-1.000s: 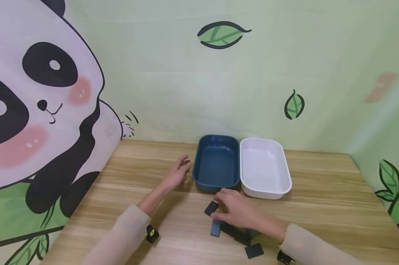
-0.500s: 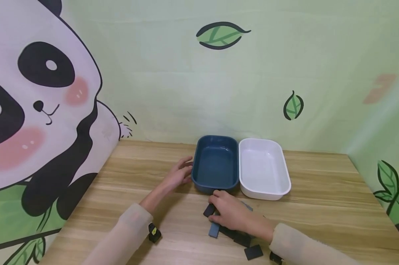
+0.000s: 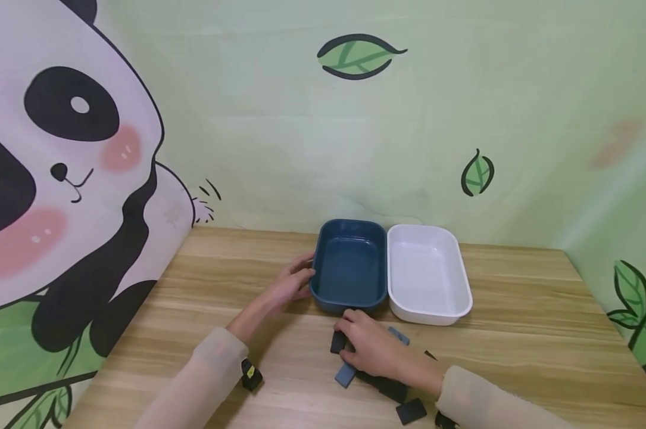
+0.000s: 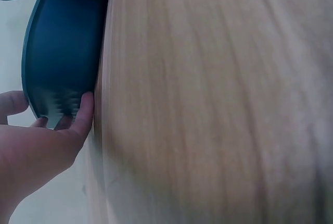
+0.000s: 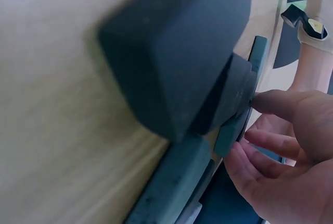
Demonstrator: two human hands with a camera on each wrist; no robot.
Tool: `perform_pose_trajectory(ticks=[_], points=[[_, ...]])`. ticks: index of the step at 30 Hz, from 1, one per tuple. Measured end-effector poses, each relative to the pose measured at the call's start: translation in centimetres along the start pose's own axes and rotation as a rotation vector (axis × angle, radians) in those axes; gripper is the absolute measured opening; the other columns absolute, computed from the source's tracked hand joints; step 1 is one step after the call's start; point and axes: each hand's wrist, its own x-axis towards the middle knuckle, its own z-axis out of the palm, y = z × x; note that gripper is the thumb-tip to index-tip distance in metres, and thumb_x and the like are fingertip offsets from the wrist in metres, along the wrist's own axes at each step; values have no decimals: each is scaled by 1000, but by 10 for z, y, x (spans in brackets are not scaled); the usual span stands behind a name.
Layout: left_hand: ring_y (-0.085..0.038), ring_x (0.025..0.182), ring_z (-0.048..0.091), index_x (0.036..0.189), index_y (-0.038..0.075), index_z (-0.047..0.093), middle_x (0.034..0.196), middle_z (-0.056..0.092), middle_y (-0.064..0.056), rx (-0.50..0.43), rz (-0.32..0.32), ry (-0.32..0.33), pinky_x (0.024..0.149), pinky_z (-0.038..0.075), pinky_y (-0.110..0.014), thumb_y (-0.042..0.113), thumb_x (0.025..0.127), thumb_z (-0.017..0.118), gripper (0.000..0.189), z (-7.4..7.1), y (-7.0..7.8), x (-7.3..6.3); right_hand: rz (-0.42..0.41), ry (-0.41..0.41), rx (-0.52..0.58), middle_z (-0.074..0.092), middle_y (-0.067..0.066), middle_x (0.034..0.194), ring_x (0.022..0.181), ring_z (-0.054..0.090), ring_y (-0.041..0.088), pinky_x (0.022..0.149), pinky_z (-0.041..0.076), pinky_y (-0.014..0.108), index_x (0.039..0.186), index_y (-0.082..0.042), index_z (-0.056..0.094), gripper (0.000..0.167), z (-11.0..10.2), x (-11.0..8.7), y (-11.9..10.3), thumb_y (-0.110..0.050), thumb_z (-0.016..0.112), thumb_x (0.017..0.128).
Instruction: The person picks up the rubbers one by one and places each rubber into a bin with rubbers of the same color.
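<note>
My left hand (image 3: 287, 284) rests against the left side of the dark blue tray (image 3: 313, 298), its thumb by the rim. In the left wrist view, the fingers (image 4: 86, 110) touch the tray's outer wall. Just in front of that tray, my right hand (image 3: 373, 345) bends over a group of small flat blocks. Its thumb and fingertips pinch a black block (image 3: 337, 342). A blue-grey block (image 3: 346, 375) lies under the thumb. Another blue-grey block (image 3: 399, 335) shows beyond the hand, which partly hides the dark blocks below it.
A white tray (image 3: 464, 298) stands right beside the blue one, on the wooden table (image 3: 542, 322). One black block (image 3: 411, 411) lies nearer the front, close to the right sleeve. Behind the table hangs a green backdrop (image 3: 247, 149) with a printed panda and leaves.
My left hand has moved right, from beside the blue tray onto its side. The right hand has shifted slightly left onto the black block, which has turned; the blue-grey one has turned too.
</note>
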Motion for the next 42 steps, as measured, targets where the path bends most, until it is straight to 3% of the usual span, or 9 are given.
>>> perform_pose_trajectory(ticks=[9,15,23,32,36,42], points=[[-37,149,44,164,10,37,167,37,-17,-18,-15,5,113,47,-56,12,108,50,57,1,1,-1,20,17,-36,61,4,108,96,58,19,77,55,31,120,-8,74,36,3,0,-2,-24,86,90],[-36,150,43,164,9,37,167,36,-18,-23,-15,2,113,47,-54,12,109,49,57,0,-2,0,12,23,-29,63,3,108,98,61,18,81,57,32,121,-6,75,38,4,2,1,-23,87,89],[-37,150,43,164,9,37,168,35,-18,-27,-28,5,114,46,-54,12,109,50,57,0,-1,-1,-94,69,133,66,2,115,104,62,15,89,57,33,121,-6,75,35,-6,-3,5,-18,86,90],[-38,151,41,164,9,35,168,34,-19,-50,-15,-25,116,43,-56,11,109,50,58,1,-1,0,-173,149,179,67,1,118,109,65,17,92,58,34,124,-7,76,36,-35,-4,11,-17,86,91],[-38,150,42,164,8,35,168,34,-19,-67,-16,-25,115,44,-55,9,109,49,57,1,0,1,-140,227,205,70,4,120,109,69,22,93,59,40,124,-5,75,35,-51,7,23,-18,85,92],[-36,148,45,163,10,38,166,37,-18,-97,-28,-14,112,48,-53,7,108,49,56,0,0,2,-7,350,273,73,10,119,108,72,31,95,59,49,124,-3,74,37,-68,39,49,-18,85,92]])
